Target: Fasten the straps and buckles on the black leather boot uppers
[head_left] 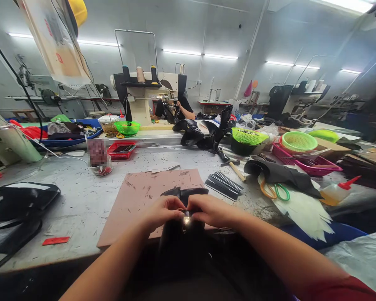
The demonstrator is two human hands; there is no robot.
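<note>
A long, pale, scuffed worktable [72, 205] spans the view, with a cream and black industrial sewing machine [144, 102] beyond it and another person's forearm [187, 111] beside that machine's needle area. Nearer lies a flat, pinkish-brown board [128, 213]. A soft, black, leather-like piece [172, 236] rests over the board's near edge, its lower part hanging towards the wearer's lap, where the dark clothing makes its outline hard to tell.

The left hand [163, 210] and the right hand [214, 211] meet above it, each closed in a narrow fingertip pinch on the piece, almost touching. Right of the board lie a fan of thin black strips with white edges [224, 186] and a wooden-handled hammer [238, 172]. Smallest is a shiny, bright part [186, 219] just below the fingertips; whether it is metal, and whether it is attached, cannot be told.

The likeliest trouble is a slip: the pinches look small, and the hanging weight could drag the black piece off the edge. Uneven pulling might crease or skew it, while crowded fingers could hide a misalignment. The shiny part, if loose, could drop into the lap.
</note>
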